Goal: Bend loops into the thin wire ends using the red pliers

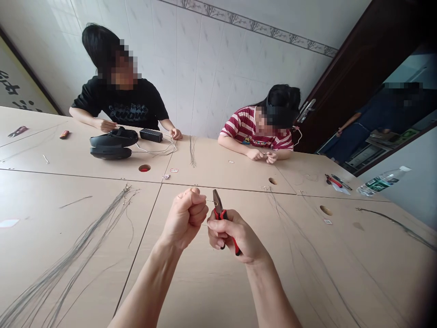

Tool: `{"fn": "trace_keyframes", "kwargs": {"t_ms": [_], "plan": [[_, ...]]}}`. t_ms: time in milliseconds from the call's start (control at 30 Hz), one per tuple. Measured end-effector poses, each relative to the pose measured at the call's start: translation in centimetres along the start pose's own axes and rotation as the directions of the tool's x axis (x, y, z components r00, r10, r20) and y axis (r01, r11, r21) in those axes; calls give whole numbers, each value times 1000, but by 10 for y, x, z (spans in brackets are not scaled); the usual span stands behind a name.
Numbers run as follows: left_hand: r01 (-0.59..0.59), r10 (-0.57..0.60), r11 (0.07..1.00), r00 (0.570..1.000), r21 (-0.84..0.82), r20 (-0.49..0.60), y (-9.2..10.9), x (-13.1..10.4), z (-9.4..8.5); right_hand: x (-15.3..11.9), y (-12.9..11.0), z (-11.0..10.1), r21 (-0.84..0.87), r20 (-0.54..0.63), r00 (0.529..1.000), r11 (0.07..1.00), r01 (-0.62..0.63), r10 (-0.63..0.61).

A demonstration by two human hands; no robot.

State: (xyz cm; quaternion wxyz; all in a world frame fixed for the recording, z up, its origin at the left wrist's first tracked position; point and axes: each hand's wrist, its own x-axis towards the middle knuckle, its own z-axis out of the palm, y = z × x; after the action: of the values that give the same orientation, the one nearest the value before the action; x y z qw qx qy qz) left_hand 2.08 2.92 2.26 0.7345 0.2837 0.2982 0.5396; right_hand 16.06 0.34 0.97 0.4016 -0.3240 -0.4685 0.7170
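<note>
A small handwork room with an office feel: red-handled pliers [220,211] are gripped above a pale surface [201,291] of joined panels, strewn with bundled thin strands [93,231] and cut by round holes [326,210] (like those in meeting tables). Two co-workers [128,102] sit at the far side, before a tiled wall [205,59] with a patterned border [252,25]; a dark door [358,68] stands far right.
</note>
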Motion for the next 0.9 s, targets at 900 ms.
{"fn": "trace_keyframes", "kwargs": {"t_ms": [900], "plan": [[-2, 0, 999, 999, 32, 36, 0, 3, -7, -2, -2, -3, -73, -2, 1000, 997, 28, -28]]}}
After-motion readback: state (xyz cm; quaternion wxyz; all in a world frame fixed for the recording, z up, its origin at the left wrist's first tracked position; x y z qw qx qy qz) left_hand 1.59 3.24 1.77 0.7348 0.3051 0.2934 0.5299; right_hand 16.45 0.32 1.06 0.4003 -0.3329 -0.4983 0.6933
